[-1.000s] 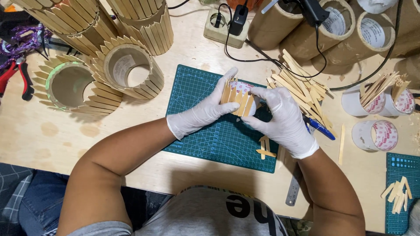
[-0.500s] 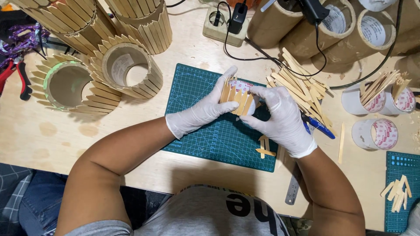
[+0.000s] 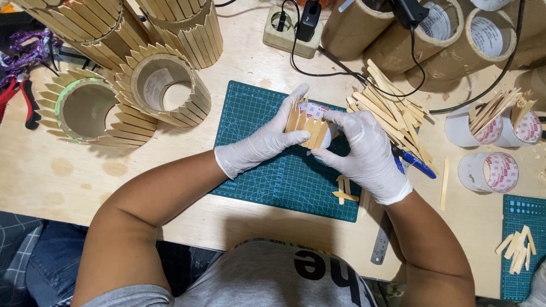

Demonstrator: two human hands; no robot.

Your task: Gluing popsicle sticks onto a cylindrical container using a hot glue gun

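Both gloved hands are gripping a small cup (image 3: 310, 122) clad in wooden sticks, holding it over the far half of the green cutting mat (image 3: 267, 170) at the bench's middle. The left hand (image 3: 264, 142) is wrapping its side, fingers curled; the right hand (image 3: 364, 150) is pinching a stick against it. The cup is lying tilted, its long axis running roughly left to right. Loose sticks (image 3: 392, 111) are piling just right of the hands. Plastic cups (image 3: 492, 122) at the right edge are holding more sticks. Stick-covered tubes (image 3: 165, 85) are standing at the far left corner, a ruler (image 3: 380, 247) lying near the front edge.
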